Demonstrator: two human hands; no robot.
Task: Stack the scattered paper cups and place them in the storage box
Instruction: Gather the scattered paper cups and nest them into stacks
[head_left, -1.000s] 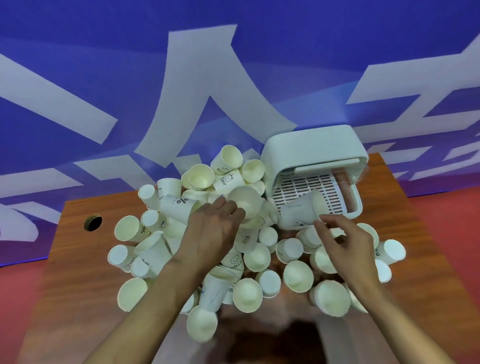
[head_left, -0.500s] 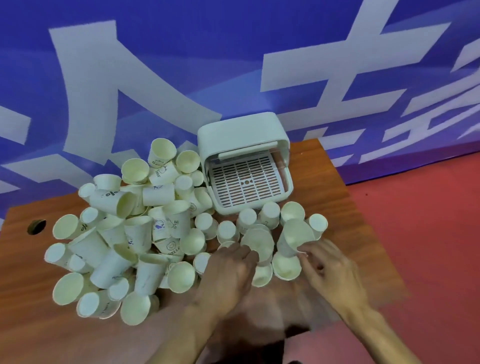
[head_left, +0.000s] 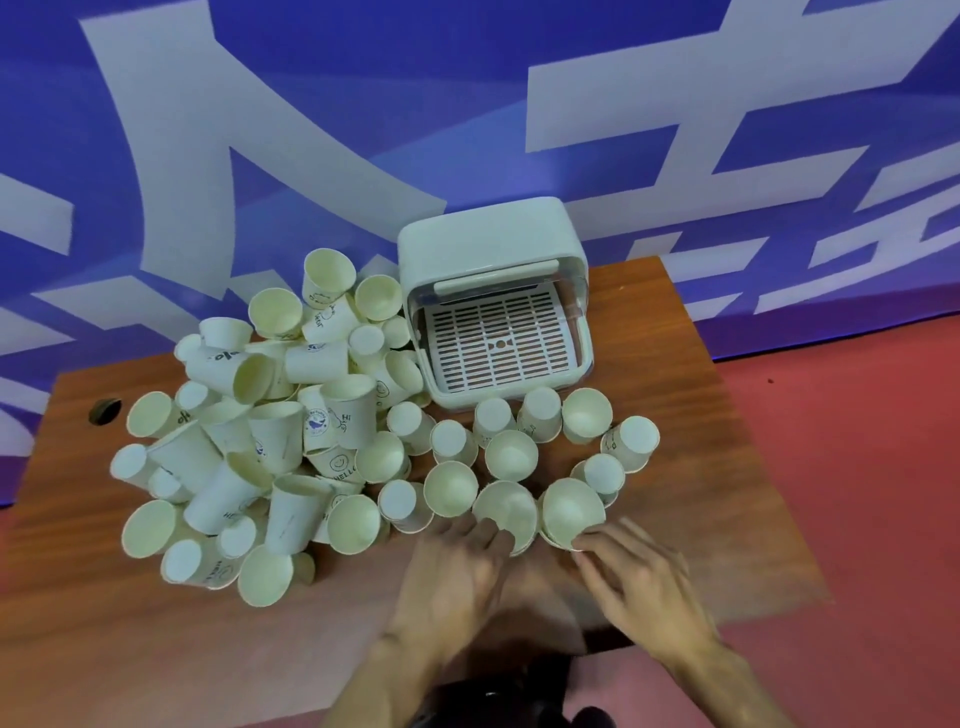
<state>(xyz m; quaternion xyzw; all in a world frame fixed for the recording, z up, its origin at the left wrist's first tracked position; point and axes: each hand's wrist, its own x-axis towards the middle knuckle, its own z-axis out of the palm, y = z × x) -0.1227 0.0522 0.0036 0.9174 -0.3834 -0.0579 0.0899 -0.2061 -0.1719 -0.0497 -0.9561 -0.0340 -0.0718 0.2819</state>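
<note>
Both of my hands sit low over the near edge of the wooden table (head_left: 701, 426), palms down and a little blurred. On the left hand (head_left: 457, 577) my fingers are loosely curled, their tips touching the near rim of an upright cup (head_left: 506, 512) at the front of the scatter; I cannot tell whether they actually grip it. On the right hand (head_left: 644, 582) my fingers are spread, with the tips against the near rim of the neighbouring upright cup (head_left: 571, 512). That hand is not closed around anything.

These two cups stand side by side, touching, mouths up. Just beyond them is a loose row of more paper cups, some upright and some upside down, reaching to the front of the storage box (head_left: 493, 249). This white box sits at the far middle of the table against the blue wall with white lettering (head_left: 467, 78). Its lid is raised and its slotted tray (head_left: 498, 340) holds no cups.

To the left of the box lies the big heap of cups (head_left: 270, 415), tumbled on their sides and over each other, several printed with small faces and words such as "Hi" and "HELLO". At the far left edge of the table is a round cable hole (head_left: 105, 410). Red floor (head_left: 857, 467) shows to the right of the table.
</note>
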